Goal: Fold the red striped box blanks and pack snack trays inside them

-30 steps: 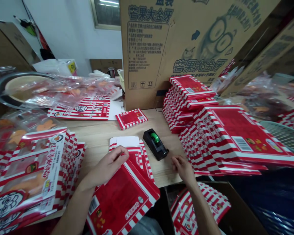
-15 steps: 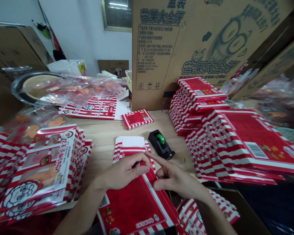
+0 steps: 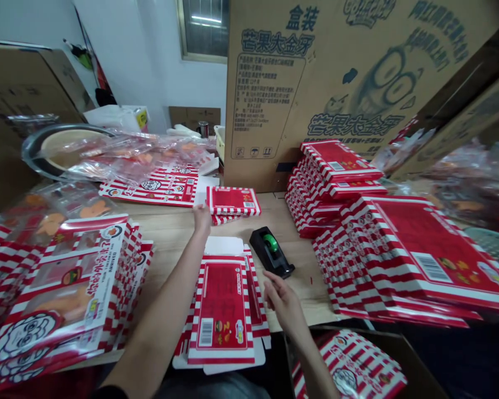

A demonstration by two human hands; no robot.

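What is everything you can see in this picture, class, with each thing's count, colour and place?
Printed carton: one, brown, back
Left carton: one, brown, far left
Window: one, greyish, back wall
Round basin: one, dark-rimmed, back left
Plastic packets: many, clear with orange contents, left and right
Table: one, pale wood, centre
Tape dispenser: one, black with green tape, mid-table
Windowed boxes: several, red and white, stacked left
Stacked boxes: many, red and white, right
Closed boxes: at least two, red and white, beyond dispenser
Front boxes: at least two, red and white, near edge
Basket: one, pale green, right edge
Open carton: one, brown, below table
Left hand: one, bare, beside closed boxes
Right hand: one, bare, beside front boxes
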